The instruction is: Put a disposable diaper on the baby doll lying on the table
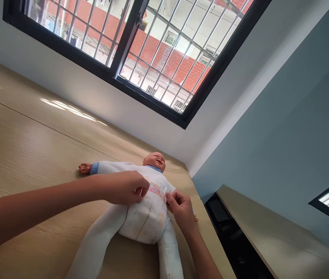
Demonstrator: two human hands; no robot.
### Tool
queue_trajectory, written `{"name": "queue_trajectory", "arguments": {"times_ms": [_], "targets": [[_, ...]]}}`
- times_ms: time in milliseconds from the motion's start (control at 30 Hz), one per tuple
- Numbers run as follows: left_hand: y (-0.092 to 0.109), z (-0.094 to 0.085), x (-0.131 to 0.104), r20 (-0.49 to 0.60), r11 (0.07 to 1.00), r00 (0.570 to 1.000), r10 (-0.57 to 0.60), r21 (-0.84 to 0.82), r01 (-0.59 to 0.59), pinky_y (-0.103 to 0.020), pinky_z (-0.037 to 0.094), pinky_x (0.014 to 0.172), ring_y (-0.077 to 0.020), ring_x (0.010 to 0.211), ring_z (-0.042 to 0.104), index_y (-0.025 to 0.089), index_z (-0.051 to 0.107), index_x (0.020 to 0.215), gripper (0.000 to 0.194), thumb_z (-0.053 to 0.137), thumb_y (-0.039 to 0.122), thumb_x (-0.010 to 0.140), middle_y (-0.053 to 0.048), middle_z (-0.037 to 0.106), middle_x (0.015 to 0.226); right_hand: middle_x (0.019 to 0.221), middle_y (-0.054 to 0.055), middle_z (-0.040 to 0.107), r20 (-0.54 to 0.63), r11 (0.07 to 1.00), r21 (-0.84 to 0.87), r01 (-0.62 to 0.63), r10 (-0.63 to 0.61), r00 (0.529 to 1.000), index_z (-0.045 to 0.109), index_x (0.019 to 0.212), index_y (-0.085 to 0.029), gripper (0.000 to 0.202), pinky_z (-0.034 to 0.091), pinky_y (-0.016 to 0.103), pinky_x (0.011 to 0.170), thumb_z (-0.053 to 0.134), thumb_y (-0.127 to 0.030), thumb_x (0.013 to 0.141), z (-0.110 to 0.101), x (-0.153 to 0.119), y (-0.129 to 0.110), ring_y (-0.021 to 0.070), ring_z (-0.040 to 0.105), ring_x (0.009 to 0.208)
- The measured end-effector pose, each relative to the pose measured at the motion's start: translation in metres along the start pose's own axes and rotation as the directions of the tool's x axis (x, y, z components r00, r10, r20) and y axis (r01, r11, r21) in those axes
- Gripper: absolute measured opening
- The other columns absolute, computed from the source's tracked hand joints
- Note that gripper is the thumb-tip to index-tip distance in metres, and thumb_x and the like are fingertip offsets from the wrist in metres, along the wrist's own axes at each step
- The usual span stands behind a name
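A baby doll lies on its back on a wooden tabletop, its head toward the window. It wears a white top with blue cuffs and collar. Around its hips sits a white diaper with a yellow line down the front and a patterned waistband. My left hand is closed at the waistband on the left side, its fingertips partly hidden. On the other side, my right hand pinches the diaper's edge between thumb and fingers. The doll's white legs are spread apart toward me.
Behind the table is a white wall with a black-framed, barred window. A lower wooden surface with a black side stands to the right, past the table's edge. A blue-grey wall rises beyond it.
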State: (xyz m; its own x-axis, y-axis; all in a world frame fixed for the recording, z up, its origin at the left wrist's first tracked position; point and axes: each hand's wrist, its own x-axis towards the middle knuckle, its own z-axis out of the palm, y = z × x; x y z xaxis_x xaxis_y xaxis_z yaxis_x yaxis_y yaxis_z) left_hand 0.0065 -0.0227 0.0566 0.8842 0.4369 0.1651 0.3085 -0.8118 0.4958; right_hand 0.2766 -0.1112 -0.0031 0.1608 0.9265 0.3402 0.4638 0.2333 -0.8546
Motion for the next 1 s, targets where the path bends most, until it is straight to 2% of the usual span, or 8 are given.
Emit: {"name": "queue_trajectory", "arguments": {"times_ms": [100,200,267,367,533,767,867,1000], "targets": [[-0.013,-0.014,-0.004,0.156,0.997,0.986,0.065,-0.051,-0.057,-0.027,0.047,0.072,-0.0200,0.089,0.065,0.028,0.073,0.103,0.028,0.065,0.018,0.078,0.000,0.070,0.101,0.062,-0.004,0.047,0.249,0.995,0.052,-0.084,0.068,0.966,0.059,0.071,-0.017,0.036,0.025,0.026,0.056,0.079,-0.046,0.082,-0.017,-0.004,-0.014,0.0100,0.035,0.059],[-0.025,-0.023,-0.007,0.174,0.999,0.984,0.033,0.029,-0.039,-0.026,0.046,0.071,-0.0202,0.093,0.064,0.032,0.072,0.109,0.043,0.067,0.012,0.072,0.000,0.067,0.111,0.068,-0.003,0.052,0.510,0.971,0.059,-0.231,0.170,0.843,0.064,0.081,-0.016,0.032,0.027,0.025,0.058,0.086,-0.038,0.076,-0.033,-0.006,-0.022,0.0099,0.039,0.063],[-0.028,-0.024,-0.007,0.148,0.996,0.989,0.005,0.093,-0.019,-0.026,0.044,0.067,-0.0192,0.089,0.062,0.034,0.070,0.113,0.050,0.069,0.010,0.069,-0.001,0.063,0.118,0.070,-0.003,0.054,0.585,0.954,0.068,-0.292,0.199,0.786,0.064,0.083,-0.016,0.033,0.028,0.024,0.058,0.089,-0.034,0.072,-0.039,-0.007,-0.024,0.0098,0.040,0.064],[-0.028,-0.020,-0.006,0.131,0.992,0.990,0.040,0.114,-0.055,-0.025,0.043,0.064,-0.0175,0.086,0.061,0.033,0.068,0.115,0.052,0.072,0.010,0.068,-0.001,0.060,0.122,0.072,-0.003,0.055,0.582,0.951,0.078,-0.301,0.202,0.788,0.063,0.084,-0.016,0.035,0.029,0.024,0.059,0.091,-0.029,0.067,-0.037,-0.007,-0.022,0.0100,0.042,0.065],[-0.028,-0.006,0.000,0.058,0.984,0.992,0.111,0.136,-0.119,-0.026,0.043,0.067,-0.0181,0.087,0.063,0.025,0.065,0.102,0.034,0.066,0.008,0.073,0.000,0.063,0.113,0.068,-0.004,0.052,0.433,0.982,0.014,-0.191,0.166,0.886,0.057,0.074,-0.017,0.026,0.027,0.025,0.058,0.082,-0.024,0.068,-0.019,-0.007,-0.017,0.0102,0.039,0.064],[-0.035,0.005,0.004,0.022,0.970,0.986,0.163,0.181,-0.165,-0.027,0.042,0.069,-0.0186,0.088,0.064,0.023,0.061,0.101,0.033,0.059,0.003,0.074,0.000,0.064,0.112,0.058,-0.007,0.031,0.213,0.977,-0.215,-0.009,0.056,0.975,0.037,0.059,-0.021,0.031,0.019,0.028,0.056,0.063,-0.022,0.075,0.005,-0.010,-0.015,0.0099,0.025,0.061],[-0.036,0.004,0.004,0.016,0.967,0.983,0.184,0.177,-0.184,-0.027,0.042,0.069,-0.0188,0.087,0.064,0.023,0.061,0.100,0.030,0.060,0.006,0.076,-0.001,0.065,0.111,0.060,-0.007,0.031,0.268,0.977,-0.212,-0.020,0.077,0.960,0.038,0.061,-0.021,0.030,0.018,0.028,0.056,0.064,-0.023,0.076,0.001,-0.010,-0.022,0.0102,0.025,0.062],[-0.036,0.004,0.005,0.013,0.967,0.981,0.194,0.163,-0.194,-0.028,0.044,0.071,-0.0187,0.086,0.064,0.023,0.062,0.099,0.027,0.059,0.008,0.077,-0.001,0.065,0.111,0.067,-0.005,0.044,0.482,0.988,-0.016,-0.156,0.145,0.864,0.052,0.071,-0.019,0.026,0.024,0.026,0.059,0.074,-0.031,0.074,-0.016,-0.009,-0.030,0.0108,0.034,0.065]]}}
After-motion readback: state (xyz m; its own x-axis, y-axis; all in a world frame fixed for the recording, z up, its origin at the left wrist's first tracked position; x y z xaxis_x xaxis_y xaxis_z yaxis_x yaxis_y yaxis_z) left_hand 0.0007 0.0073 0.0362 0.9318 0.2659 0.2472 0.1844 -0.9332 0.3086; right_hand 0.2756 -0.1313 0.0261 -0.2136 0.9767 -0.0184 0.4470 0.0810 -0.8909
